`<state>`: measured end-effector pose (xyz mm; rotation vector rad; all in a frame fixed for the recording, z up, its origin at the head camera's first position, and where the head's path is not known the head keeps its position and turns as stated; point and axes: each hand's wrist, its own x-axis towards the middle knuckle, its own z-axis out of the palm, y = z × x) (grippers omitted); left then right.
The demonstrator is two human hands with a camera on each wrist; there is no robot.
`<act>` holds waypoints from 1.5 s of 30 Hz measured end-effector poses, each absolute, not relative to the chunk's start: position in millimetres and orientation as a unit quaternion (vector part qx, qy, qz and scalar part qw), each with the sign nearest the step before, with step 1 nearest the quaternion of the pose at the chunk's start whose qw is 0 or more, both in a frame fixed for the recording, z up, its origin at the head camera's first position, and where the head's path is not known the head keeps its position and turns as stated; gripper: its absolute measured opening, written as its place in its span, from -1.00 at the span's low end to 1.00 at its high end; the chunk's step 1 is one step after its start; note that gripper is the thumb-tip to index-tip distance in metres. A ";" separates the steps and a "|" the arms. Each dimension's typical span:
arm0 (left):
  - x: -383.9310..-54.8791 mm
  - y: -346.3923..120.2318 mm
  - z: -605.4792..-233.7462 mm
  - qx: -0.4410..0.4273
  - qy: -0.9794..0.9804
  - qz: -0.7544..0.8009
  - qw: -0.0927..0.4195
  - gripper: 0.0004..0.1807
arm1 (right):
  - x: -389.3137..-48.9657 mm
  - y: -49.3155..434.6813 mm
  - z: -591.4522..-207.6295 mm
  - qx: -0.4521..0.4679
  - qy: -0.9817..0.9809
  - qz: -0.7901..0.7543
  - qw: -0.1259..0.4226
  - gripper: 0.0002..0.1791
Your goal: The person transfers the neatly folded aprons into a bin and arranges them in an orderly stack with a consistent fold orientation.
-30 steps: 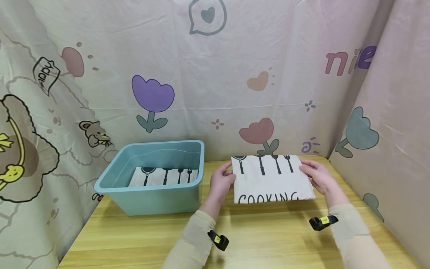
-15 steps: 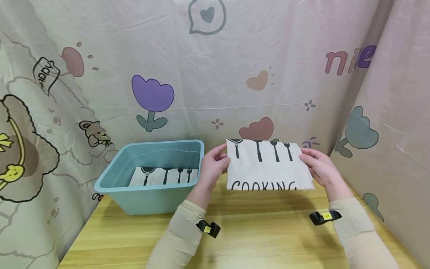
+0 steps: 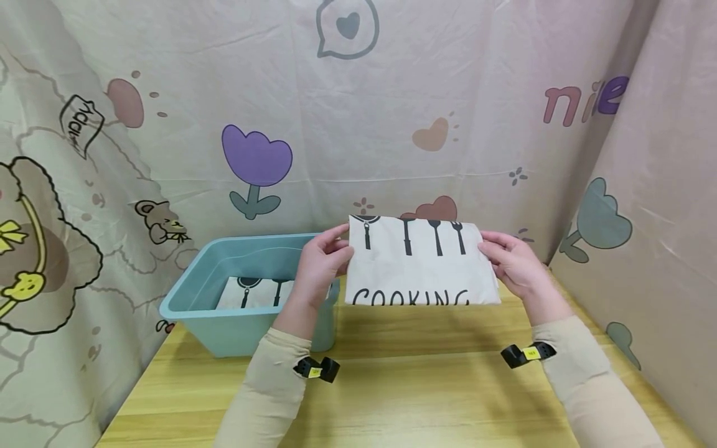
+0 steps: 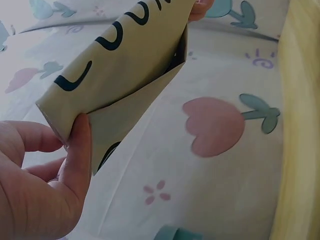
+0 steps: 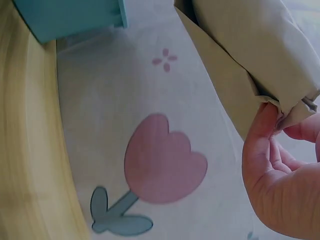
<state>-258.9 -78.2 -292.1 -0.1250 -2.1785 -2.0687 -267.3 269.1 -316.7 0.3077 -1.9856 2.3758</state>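
Note:
Between my two hands hangs a folded white cloth with black utensil prints and the word COOKING, held above the table. My left hand pinches its left edge between thumb and fingers, and in the left wrist view the thumb presses on the folded layers. At the other side my right hand pinches the right edge; the right wrist view shows bunched layers at its fingertips. A teal plastic tub stands to the left, partly covered by my left hand. Inside it lies another white cloth with similar prints.
The wooden table carries the tub at its back left. A patterned curtain hangs right behind the table and along both sides.
Both hands have lifted the folded cloth and carried it left toward the tub. My left hand now overlaps the tub's right side. The tub and the cloth inside have stayed put.

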 end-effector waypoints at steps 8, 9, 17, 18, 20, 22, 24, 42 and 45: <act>-258.3 -110.1 -286.9 -0.038 -0.730 -0.678 0.076 -0.48 | -272.0 236.7 -308.6 0.102 -0.620 0.778 0.009 -0.79; -258.1 -114.2 -286.2 -0.035 -0.734 -0.674 0.076 -0.48 | -273.2 232.5 -308.4 0.101 -0.618 0.780 0.008 -0.77; -257.3 -150.5 -280.8 -0.035 -0.772 -0.630 0.077 -0.46 | -283.4 196.0 -311.4 0.105 -0.620 0.778 0.001 -0.61; -258.0 -155.0 -281.0 -0.035 -0.775 -0.626 0.079 -0.46 | -284.6 191.1 -311.9 0.106 -0.619 0.778 -0.001 -0.59; -259.0 -164.1 -280.9 -0.033 -0.783 -0.616 0.078 -0.45 | -287.1 181.0 -313.2 0.105 -0.615 0.781 -0.005 -0.58; -260.1 -173.1 -281.0 -0.029 -0.789 -0.609 0.080 -0.45 | -289.4 170.7 -314.1 0.102 -0.616 0.781 -0.006 -0.57; -261.3 -182.4 -281.1 -0.027 -0.793 -0.603 0.082 -0.44 | -291.8 160.5 -315.2 0.099 -0.620 0.778 -0.008 -0.56; -268.0 -250.2 -277.0 0.020 -0.837 -0.540 0.093 -0.44 | -305.1 78.0 -313.4 0.111 -0.648 0.753 -0.018 -0.52; -270.0 -258.4 -275.9 0.030 -0.843 -0.529 0.095 -0.44 | -306.7 67.5 -311.5 0.113 -0.653 0.748 -0.020 -0.52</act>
